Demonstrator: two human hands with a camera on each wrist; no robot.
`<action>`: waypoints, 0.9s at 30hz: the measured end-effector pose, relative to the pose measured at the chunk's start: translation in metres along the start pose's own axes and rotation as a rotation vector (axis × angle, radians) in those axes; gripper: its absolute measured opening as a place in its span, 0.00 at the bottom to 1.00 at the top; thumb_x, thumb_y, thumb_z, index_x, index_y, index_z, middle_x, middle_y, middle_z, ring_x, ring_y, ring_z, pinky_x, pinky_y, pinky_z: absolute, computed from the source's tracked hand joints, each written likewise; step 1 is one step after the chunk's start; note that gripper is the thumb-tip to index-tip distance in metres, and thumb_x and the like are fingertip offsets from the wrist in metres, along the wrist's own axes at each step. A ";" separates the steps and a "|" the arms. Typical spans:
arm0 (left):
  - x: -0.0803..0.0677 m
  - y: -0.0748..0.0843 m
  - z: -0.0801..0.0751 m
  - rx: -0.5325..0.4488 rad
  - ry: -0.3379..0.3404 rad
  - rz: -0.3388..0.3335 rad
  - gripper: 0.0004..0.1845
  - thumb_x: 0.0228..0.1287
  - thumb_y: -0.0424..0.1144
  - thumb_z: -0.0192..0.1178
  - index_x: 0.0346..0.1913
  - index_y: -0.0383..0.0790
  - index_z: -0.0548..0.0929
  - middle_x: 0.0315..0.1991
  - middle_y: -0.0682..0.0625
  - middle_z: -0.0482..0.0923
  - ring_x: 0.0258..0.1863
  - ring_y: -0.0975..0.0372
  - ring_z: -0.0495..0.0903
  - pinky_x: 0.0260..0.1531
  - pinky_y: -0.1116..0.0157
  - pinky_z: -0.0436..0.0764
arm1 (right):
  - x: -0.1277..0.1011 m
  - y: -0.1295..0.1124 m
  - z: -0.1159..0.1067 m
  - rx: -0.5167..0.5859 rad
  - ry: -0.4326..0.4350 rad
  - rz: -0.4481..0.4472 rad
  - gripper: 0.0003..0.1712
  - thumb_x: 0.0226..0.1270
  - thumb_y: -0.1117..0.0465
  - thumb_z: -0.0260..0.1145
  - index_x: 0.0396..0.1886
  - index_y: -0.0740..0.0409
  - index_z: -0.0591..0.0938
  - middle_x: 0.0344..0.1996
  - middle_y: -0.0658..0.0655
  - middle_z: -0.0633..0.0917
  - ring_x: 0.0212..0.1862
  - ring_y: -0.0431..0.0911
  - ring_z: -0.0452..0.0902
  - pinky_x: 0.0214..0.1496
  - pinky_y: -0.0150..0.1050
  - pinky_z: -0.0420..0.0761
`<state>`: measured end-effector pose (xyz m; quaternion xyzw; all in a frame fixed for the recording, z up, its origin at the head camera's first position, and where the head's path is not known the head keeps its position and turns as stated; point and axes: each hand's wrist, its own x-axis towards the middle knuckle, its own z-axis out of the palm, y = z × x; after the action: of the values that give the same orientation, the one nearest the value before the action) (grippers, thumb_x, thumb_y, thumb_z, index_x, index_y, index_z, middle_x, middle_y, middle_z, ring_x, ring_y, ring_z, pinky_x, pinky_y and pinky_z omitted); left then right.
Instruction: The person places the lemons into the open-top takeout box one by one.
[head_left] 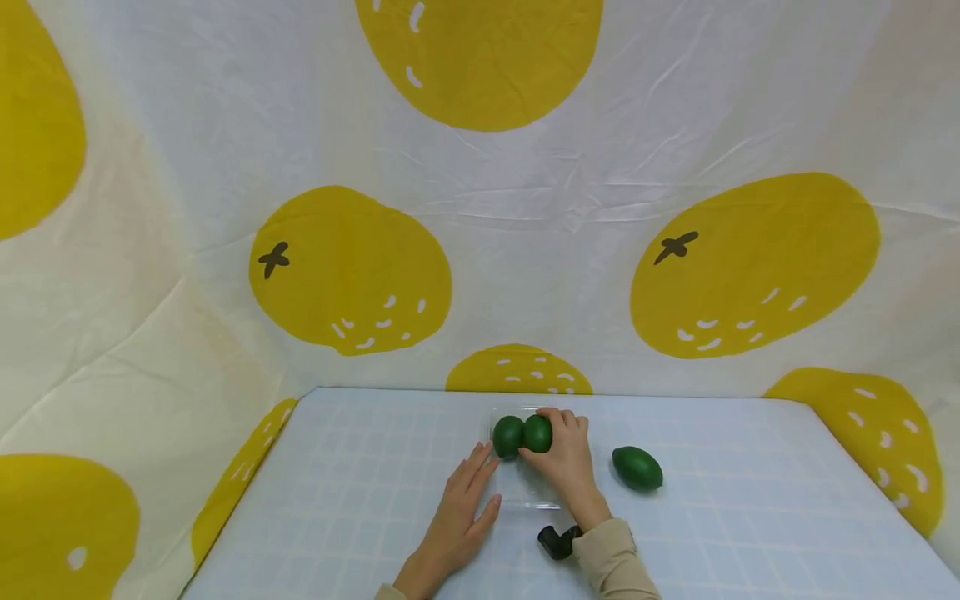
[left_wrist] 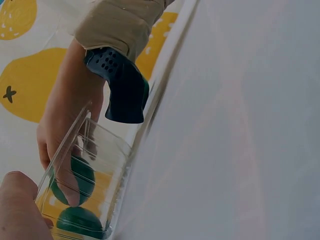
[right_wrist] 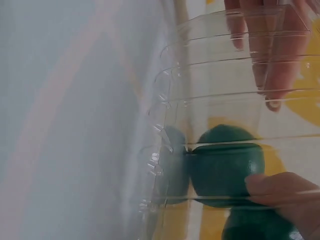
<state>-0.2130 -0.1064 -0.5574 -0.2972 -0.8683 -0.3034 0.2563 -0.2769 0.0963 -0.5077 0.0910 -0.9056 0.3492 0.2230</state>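
Observation:
Two dark green limes sit side by side at the far end of a clear plastic box. My right hand reaches into the box and grips the right lime between thumb and fingers. The left lime rests right beside it. My left hand lies along the box's left side, fingers straight, fingertips right at the wall. In the left wrist view the right hand's fingers show through the clear wall, on the upper lime.
Another green lime, pointed at one end, lies on the table to the right of the box. A black wrist camera mount sits by the right sleeve. A fruit-printed cloth hangs behind the pale checked table.

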 end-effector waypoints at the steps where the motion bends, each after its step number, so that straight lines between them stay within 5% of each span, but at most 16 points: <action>1: 0.000 0.000 0.000 0.007 0.012 0.012 0.25 0.73 0.42 0.54 0.69 0.35 0.71 0.74 0.43 0.61 0.73 0.47 0.59 0.64 0.43 0.64 | 0.000 0.000 0.001 -0.007 0.003 -0.002 0.36 0.41 0.56 0.84 0.52 0.59 0.79 0.47 0.63 0.79 0.48 0.58 0.66 0.47 0.54 0.76; 27: 0.000 -0.001 0.001 -0.010 0.032 0.028 0.25 0.72 0.41 0.55 0.68 0.35 0.72 0.74 0.42 0.62 0.73 0.47 0.60 0.63 0.42 0.65 | -0.003 -0.002 0.003 -0.092 -0.061 0.012 0.35 0.40 0.59 0.83 0.50 0.64 0.79 0.49 0.63 0.81 0.57 0.63 0.65 0.55 0.58 0.74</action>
<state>-0.2138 -0.1062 -0.5582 -0.3059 -0.8582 -0.3089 0.2729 -0.2751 0.0925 -0.5098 0.0859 -0.9275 0.3055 0.1973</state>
